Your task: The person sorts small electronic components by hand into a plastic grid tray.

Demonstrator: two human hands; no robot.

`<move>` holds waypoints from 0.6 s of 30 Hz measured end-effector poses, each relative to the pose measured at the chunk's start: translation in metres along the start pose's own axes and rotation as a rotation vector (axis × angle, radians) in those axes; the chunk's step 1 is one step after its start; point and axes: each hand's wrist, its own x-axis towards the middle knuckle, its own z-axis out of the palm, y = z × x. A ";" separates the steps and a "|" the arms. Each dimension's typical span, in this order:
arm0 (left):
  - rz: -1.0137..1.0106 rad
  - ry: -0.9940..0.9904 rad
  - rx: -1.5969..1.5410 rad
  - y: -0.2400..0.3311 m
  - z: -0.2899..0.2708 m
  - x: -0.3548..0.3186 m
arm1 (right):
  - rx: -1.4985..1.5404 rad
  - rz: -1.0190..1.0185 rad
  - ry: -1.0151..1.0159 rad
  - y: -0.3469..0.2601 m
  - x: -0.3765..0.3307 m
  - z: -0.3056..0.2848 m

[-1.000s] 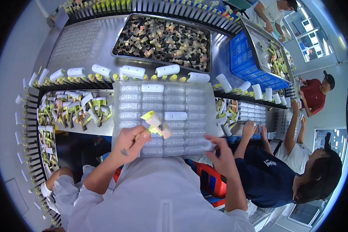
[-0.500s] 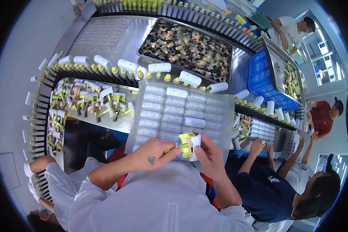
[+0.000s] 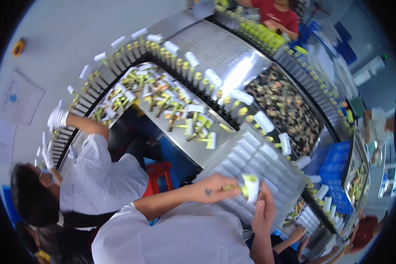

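Between my two hands, above a clear blister tray (image 3: pixel 233 163), is a white curved plastic shell (image 3: pixel 252 190) with a yellow-green holder (image 3: pixel 247 179) against it. My left hand (image 3: pixel 218 188) pinches the holder's stem. Closed on the opposite side of the shell is my right hand (image 3: pixel 264 206), thumb and fingers gripping it. Both are slightly blurred. The tray has rows of pockets, and white shells (image 3: pixel 269 152) lie in a few of them.
A conveyor of upright yellow-tipped pegs (image 3: pixel 198 81) curves past, several carrying white shells. Loose yellow-green holders (image 3: pixel 163 94) lie heaped on the metal table (image 3: pixel 176 138). Beyond are a tray of dark parts (image 3: pixel 290 108) and a blue crate (image 3: pixel 334 169). A white-gloved co-worker (image 3: pixel 97 169) sits at left.
The view has swung left, so the table and conveyor appear shifted and tilted, and more of the left co-worker shows. My hands still hold the shell and holder together.
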 end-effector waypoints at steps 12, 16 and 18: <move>-0.338 1.028 0.532 -0.181 -0.136 -0.056 | -0.793 -0.278 -0.161 -0.009 0.091 0.045; -0.328 0.999 0.687 -0.196 -0.154 -0.025 | -1.294 -0.250 -0.496 0.016 0.190 0.121; -0.342 1.023 0.819 -0.209 -0.160 -0.025 | -1.577 -0.191 -0.656 0.047 0.241 0.159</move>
